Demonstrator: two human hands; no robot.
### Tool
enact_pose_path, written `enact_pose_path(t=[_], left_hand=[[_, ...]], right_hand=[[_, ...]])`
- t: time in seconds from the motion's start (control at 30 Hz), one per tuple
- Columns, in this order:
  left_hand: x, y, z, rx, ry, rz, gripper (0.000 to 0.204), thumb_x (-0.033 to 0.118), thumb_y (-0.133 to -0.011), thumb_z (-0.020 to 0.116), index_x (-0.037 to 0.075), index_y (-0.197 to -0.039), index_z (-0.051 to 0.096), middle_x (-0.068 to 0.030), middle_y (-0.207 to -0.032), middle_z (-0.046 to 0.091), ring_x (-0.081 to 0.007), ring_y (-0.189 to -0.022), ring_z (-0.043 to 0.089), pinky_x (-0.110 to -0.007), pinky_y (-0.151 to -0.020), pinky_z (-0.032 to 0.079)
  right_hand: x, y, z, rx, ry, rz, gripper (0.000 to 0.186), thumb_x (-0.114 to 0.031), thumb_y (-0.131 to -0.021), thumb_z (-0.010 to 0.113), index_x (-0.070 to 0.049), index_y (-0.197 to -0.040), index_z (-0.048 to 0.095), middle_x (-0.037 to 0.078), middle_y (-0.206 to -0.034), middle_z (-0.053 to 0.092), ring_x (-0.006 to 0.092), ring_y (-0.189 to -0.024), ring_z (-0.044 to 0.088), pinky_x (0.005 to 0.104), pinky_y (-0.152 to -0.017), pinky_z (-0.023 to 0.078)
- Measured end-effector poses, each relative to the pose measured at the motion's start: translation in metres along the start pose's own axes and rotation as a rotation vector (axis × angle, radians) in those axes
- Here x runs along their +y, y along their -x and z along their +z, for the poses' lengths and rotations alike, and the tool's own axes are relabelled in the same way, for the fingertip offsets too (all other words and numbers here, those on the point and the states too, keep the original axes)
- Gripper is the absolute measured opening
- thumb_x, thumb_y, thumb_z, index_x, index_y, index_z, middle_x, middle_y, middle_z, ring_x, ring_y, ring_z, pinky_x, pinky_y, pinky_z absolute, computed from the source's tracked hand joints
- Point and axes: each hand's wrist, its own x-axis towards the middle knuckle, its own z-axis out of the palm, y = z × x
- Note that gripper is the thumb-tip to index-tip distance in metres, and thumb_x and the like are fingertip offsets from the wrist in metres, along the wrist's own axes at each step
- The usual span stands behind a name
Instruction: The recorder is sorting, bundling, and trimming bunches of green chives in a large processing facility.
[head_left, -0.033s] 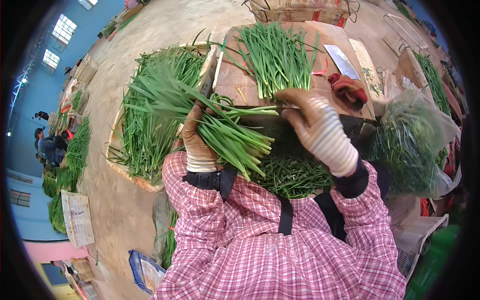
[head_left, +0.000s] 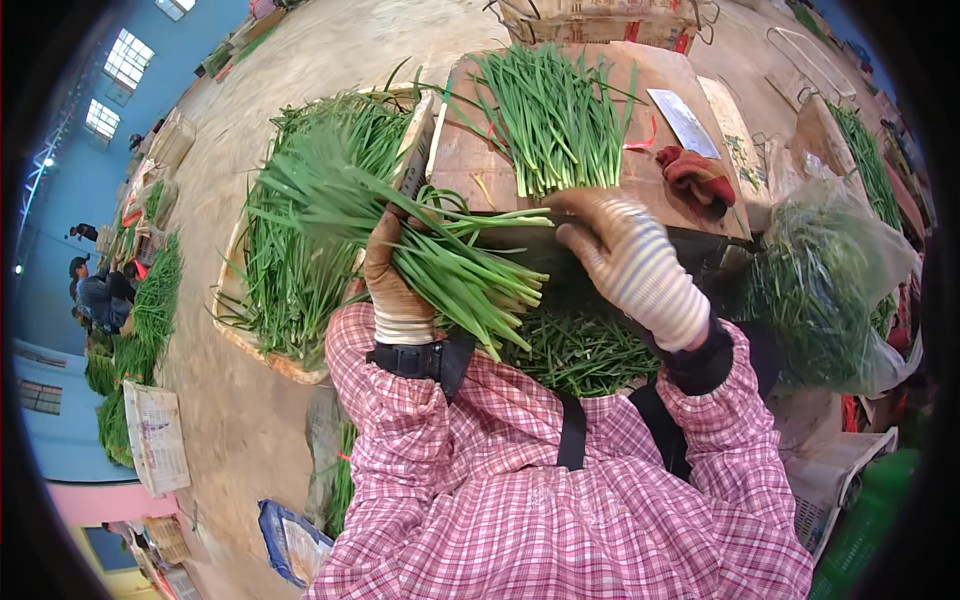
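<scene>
My gloved left hand (head_left: pixel 395 280) is closed around a bunch of garlic chives (head_left: pixel 475 290). Their pale stalk ends fan out to the right, while the leaf tips are blurred over the crate at left. My gloved right hand (head_left: pixel 640 265) is beside the longest stalk ends, thumb and forefinger apart; whether it touches them I cannot tell. Beyond it, a neat pile of garlic chives (head_left: pixel 560 125) lies on a wooden board (head_left: pixel 465 160), with a red tie (head_left: pixel 642 140) showing at its side. Loose green leaves (head_left: pixel 580 350) lie below my hands.
A pale crate (head_left: pixel 418 135) heaped with chives stands at left. On the board's right are a flat metal blade (head_left: pixel 683 122) and a dark red cloth (head_left: pixel 695 178). A clear plastic bag of greens (head_left: pixel 815 280) stands at right. People (head_left: pixel 95 290) sit far left.
My right hand has shifted slightly left and down, its fingertips nearer the stalk ends. My left hand stays in place with the bunch.
</scene>
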Motion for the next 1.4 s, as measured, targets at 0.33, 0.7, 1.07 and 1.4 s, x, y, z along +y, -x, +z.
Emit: enact_pose_path(t=[0.33,0.7,1.07,1.4], left_hand=[[0.004,-0.007,-0.023,0.068,-0.118,0.070,0.033,0.034,-0.093,0.061,0.005,-0.107,0.066,-0.0113,-0.094,0.071,-0.0259,-0.086,0.068,-0.041,-0.079,0.058],[-0.013,-0.005,-0.009,0.079,-0.149,-0.036,0.022,0.018,-0.089,0.068,0.004,-0.106,0.066,-0.0057,-0.092,0.067,-0.0203,-0.085,0.065,-0.037,-0.082,0.055],[-0.012,-0.025,0.005,0.122,-0.524,-0.186,0.032,0.015,-0.090,0.072,0.005,-0.118,0.063,-0.0064,-0.107,0.070,-0.0199,-0.097,0.068,-0.036,-0.087,0.055],[-0.017,0.013,-0.051,0.424,-0.745,0.233,0.052,0.029,-0.092,0.067,0.006,-0.134,0.046,-0.0065,-0.119,0.058,-0.0202,-0.104,0.056,-0.041,-0.088,0.042]], right_hand=[[0.073,0.022,0.034,-0.355,0.108,0.188,0.017,-0.019,-0.082,0.064,-0.005,-0.087,0.073,0.017,-0.084,0.071,0.0334,-0.083,0.069,0.0414,-0.076,0.054],[-0.018,-0.031,0.040,-0.497,0.131,0.131,0.118,-0.060,-0.057,0.084,0.004,-0.143,0.036,0.036,-0.138,0.043,0.0454,-0.136,0.038,0.0476,-0.113,0.032],[0.016,0.014,0.094,-0.468,-1.043,0.649,0.049,-0.012,-0.071,0.081,0.002,-0.113,0.060,0.006,-0.093,0.066,0.0156,-0.081,0.062,0.0296,-0.074,0.052],[0.068,0.041,0.102,-0.528,-1.162,0.307,0.028,0.001,-0.087,0.062,0.005,-0.114,0.063,0.011,-0.100,0.070,0.0209,-0.094,0.069,0.0363,-0.081,0.059]])
